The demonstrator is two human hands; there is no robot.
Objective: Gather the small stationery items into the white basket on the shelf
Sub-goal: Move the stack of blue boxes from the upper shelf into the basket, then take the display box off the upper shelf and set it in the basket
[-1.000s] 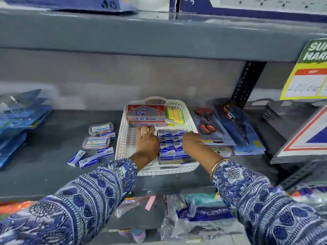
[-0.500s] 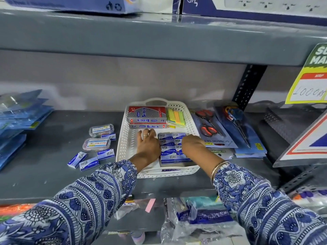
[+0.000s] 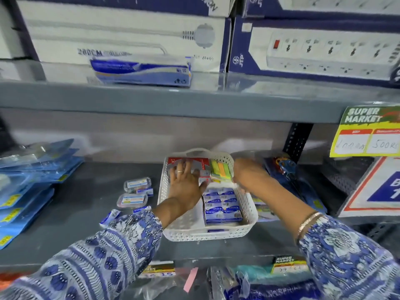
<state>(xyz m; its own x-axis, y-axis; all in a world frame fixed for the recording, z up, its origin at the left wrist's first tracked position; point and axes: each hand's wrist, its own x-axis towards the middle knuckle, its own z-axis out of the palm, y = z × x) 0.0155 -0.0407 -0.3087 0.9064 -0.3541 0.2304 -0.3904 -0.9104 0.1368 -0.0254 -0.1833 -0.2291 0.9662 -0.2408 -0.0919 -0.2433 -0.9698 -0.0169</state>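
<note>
The white basket [image 3: 207,232] sits near the shelf edge, blue packets [image 3: 223,205] in rows inside. Left hand [image 3: 186,182] lies spread flat on red boxes [image 3: 190,164]; right hand [image 3: 246,173] (blurred) seems cupped at the rim. Push the boxes back squarely, then collect the loose packets [image 3: 109,217] lying left.

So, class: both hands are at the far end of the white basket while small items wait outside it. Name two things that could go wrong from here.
1. The left hand presses on the red and grey box beside the sticky notes; a shove could knock those loose notes askew.
2. The white basket sits near the shelf's front edge; pulling it forward might tip it off.
</note>
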